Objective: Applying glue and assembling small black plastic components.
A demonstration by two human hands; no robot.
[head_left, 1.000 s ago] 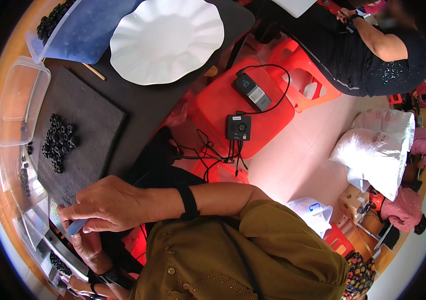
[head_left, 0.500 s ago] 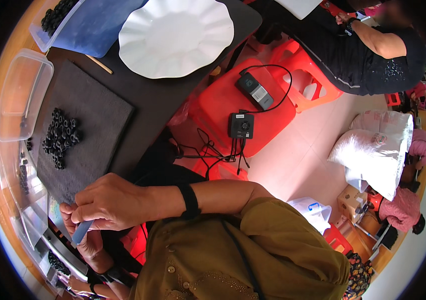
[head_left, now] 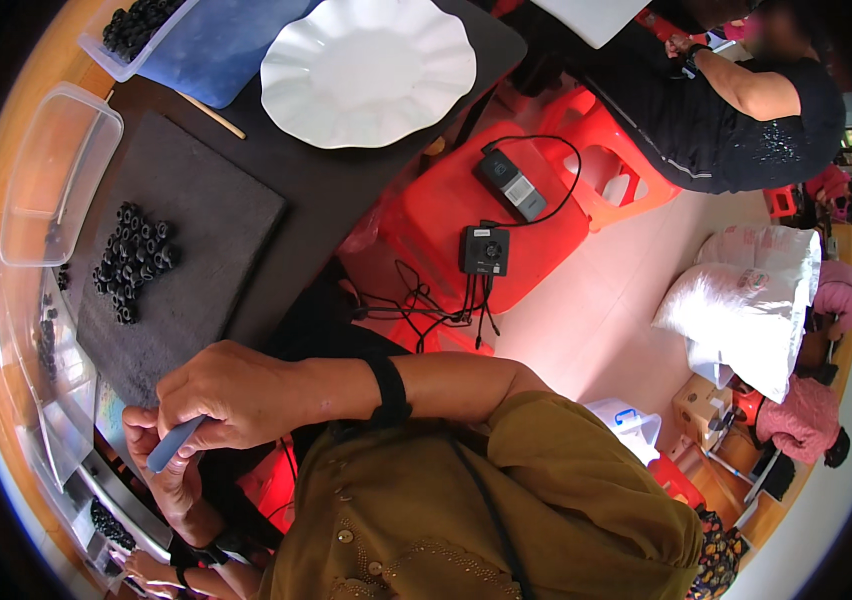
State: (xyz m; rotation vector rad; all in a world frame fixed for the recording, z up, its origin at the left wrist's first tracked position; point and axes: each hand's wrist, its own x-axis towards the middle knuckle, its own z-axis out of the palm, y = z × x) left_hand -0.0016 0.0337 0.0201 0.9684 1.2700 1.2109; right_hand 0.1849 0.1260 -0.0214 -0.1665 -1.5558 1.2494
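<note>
**Hands drawn back from the mat**

Since a second ago the right hand (head_left: 231, 395) has pulled off the dark square foam mat (head_left: 181, 255), fingers pinched on a slim grey-blue tool (head_left: 174, 445). The left hand (head_left: 161, 465) lies beneath, seemingly cupped, grip unclear. Small black rings (head_left: 133, 260) sit heaped mid-mat, beside a clear plastic tub (head_left: 56, 175).

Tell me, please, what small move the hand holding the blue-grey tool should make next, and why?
Probably a short reach forward to the heap of small black rings. The right hand grips a blue-grey tool over the left hand, near the dark mat's edge. The rings lie apart from both hands, further up the mat, and neither hand shows a ring.
</note>
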